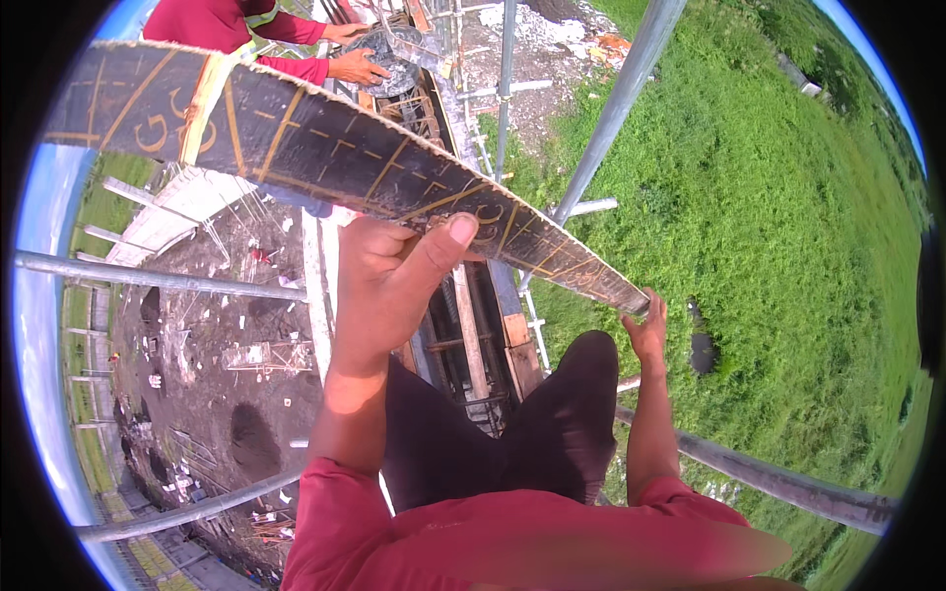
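Observation:
A long, dark plywood strip (340, 138) with yellow printed lines slants across in front of me, from the upper left down to the right. My left hand (394, 271) is closed on its lower edge near the middle, the thumb lying over the printed face. At the strip's right end, my right hand (647, 330) grips the tip between thumb and fingers. A pale wood batten (204, 108) crosses the strip's face near its left end. Under my hands, between my knees, runs a narrow wooden form (517, 345) with steel bars inside.
Beyond the strip, a co-worker in red sleeves (296, 69) has both hands at a dark, rounded bucket-like thing (392, 59). Scaffold pipes (621, 98) stand at the right, and another pipe (788, 483) passes low. Far below lie grass (769, 217) and a dirt site (236, 394).

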`<state>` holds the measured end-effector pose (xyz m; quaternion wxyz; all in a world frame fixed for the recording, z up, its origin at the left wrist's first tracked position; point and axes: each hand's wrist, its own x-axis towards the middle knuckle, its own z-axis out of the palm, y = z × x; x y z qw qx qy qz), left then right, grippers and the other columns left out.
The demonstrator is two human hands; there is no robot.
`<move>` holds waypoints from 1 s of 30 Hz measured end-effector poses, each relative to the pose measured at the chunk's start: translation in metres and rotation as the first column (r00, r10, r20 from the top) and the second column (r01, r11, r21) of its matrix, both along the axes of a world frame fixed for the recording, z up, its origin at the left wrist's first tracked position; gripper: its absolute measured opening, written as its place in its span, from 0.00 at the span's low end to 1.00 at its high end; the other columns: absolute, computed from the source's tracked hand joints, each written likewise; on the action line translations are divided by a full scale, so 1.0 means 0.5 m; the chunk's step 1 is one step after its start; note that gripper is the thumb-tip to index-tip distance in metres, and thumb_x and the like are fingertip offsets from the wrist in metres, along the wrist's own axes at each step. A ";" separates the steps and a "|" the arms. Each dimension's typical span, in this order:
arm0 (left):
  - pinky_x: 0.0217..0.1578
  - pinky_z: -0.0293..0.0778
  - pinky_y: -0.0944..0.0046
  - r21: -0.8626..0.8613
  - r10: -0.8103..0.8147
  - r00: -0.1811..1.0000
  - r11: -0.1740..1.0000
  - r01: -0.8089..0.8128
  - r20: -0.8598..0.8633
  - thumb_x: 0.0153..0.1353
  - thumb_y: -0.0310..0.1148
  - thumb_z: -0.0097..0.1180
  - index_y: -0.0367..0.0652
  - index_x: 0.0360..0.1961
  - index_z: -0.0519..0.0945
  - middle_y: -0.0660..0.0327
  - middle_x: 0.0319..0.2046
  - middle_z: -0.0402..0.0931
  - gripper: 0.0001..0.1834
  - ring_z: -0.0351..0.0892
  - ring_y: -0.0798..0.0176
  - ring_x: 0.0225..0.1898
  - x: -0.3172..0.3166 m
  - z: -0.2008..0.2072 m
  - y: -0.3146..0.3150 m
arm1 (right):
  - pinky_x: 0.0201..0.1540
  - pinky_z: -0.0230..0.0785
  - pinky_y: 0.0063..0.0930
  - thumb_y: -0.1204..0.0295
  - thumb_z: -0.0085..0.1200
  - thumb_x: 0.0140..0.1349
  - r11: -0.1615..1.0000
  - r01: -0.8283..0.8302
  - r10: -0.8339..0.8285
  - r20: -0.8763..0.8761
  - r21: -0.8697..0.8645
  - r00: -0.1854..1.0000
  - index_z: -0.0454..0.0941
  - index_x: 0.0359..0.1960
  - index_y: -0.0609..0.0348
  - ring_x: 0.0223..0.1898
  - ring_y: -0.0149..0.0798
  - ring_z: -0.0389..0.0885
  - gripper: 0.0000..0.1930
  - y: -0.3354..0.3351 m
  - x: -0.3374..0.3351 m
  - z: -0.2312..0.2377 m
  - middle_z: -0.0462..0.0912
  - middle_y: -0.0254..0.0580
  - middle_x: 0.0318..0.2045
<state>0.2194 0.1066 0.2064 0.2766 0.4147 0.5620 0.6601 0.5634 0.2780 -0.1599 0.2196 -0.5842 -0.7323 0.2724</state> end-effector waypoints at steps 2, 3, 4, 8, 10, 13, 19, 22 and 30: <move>0.28 0.74 0.67 -0.255 -0.163 0.963 0.961 0.105 -0.216 0.67 0.42 0.65 0.31 0.39 0.86 0.58 0.27 0.83 0.19 0.80 0.73 0.28 0.008 0.006 0.100 | 0.60 0.71 0.49 0.64 0.73 0.51 0.989 0.130 -0.124 0.089 -0.067 0.988 0.72 0.60 0.51 0.58 0.58 0.76 0.34 -0.035 0.054 -0.054 0.75 0.53 0.56; 0.27 0.74 0.67 -0.263 -0.223 0.941 0.952 0.155 -0.254 0.68 0.43 0.65 0.31 0.39 0.86 0.59 0.25 0.81 0.20 0.80 0.73 0.26 0.015 0.003 0.139 | 0.59 0.71 0.50 0.62 0.72 0.51 0.993 0.121 -0.120 0.081 -0.015 0.989 0.72 0.59 0.54 0.55 0.60 0.76 0.33 -0.056 0.078 -0.075 0.76 0.55 0.53; 0.27 0.74 0.67 -0.257 -0.274 0.916 0.945 0.200 -0.294 0.68 0.44 0.64 0.32 0.39 0.86 0.59 0.22 0.79 0.20 0.80 0.73 0.25 0.024 -0.006 0.185 | 0.58 0.70 0.52 0.60 0.71 0.51 0.986 0.163 -0.156 0.122 -0.045 0.980 0.72 0.58 0.57 0.53 0.62 0.76 0.33 -0.075 0.099 -0.092 0.77 0.57 0.50; 0.29 0.78 0.66 -0.153 -0.267 0.956 0.957 0.247 -0.124 0.69 0.42 0.64 0.34 0.40 0.87 0.60 0.28 0.83 0.18 0.84 0.69 0.29 0.057 -0.071 0.367 | 0.54 0.70 0.51 0.62 0.68 0.52 0.984 0.175 -0.176 0.127 0.019 0.976 0.72 0.53 0.68 0.49 0.61 0.76 0.31 -0.135 0.149 -0.108 0.78 0.58 0.45; 0.30 0.79 0.66 -0.110 -0.225 0.973 0.970 0.219 -0.054 0.69 0.41 0.63 0.33 0.43 0.86 0.58 0.31 0.85 0.18 0.85 0.68 0.29 0.044 -0.113 0.435 | 0.53 0.69 0.52 0.63 0.68 0.52 0.987 0.157 -0.153 0.102 -0.031 0.983 0.72 0.50 0.66 0.48 0.60 0.77 0.28 -0.158 0.157 -0.088 0.78 0.58 0.44; 0.36 0.84 0.64 -0.073 -0.192 0.973 0.977 0.202 0.127 0.71 0.39 0.61 0.32 0.49 0.84 0.58 0.36 0.86 0.18 0.87 0.66 0.34 0.013 -0.175 0.529 | 0.47 0.71 0.52 0.64 0.68 0.52 0.988 0.141 -0.133 0.121 -0.063 0.984 0.73 0.43 0.64 0.42 0.62 0.79 0.22 -0.186 0.150 -0.040 0.81 0.59 0.38; 0.51 0.81 0.52 -0.138 -0.061 0.891 0.981 0.137 0.450 0.72 0.36 0.59 0.39 0.54 0.78 0.59 0.49 0.82 0.15 0.84 0.58 0.47 -0.065 -0.317 0.608 | 0.41 0.73 0.50 0.60 0.69 0.50 0.977 0.144 -0.124 0.127 -0.160 0.984 0.73 0.39 0.62 0.33 0.61 0.83 0.23 -0.211 0.122 0.064 0.84 0.55 0.30; 0.54 0.77 0.47 -0.148 0.006 0.833 0.985 0.092 0.554 0.71 0.35 0.60 0.42 0.56 0.76 0.60 0.50 0.81 0.16 0.81 0.56 0.51 -0.107 -0.385 0.616 | 0.40 0.74 0.49 0.59 0.70 0.50 0.977 0.109 -0.082 0.152 -0.183 0.985 0.74 0.38 0.62 0.33 0.60 0.84 0.23 -0.207 0.108 0.112 0.84 0.54 0.29; 0.62 0.65 0.42 -0.389 0.196 0.791 0.919 0.057 0.579 0.69 0.35 0.62 0.47 0.62 0.73 0.59 0.60 0.75 0.22 0.74 0.54 0.61 -0.214 -0.513 0.587 | 0.39 0.77 0.45 0.57 0.71 0.51 0.923 0.005 0.070 0.181 -0.384 0.981 0.77 0.40 0.62 0.30 0.53 0.86 0.24 -0.252 0.059 0.201 0.85 0.50 0.28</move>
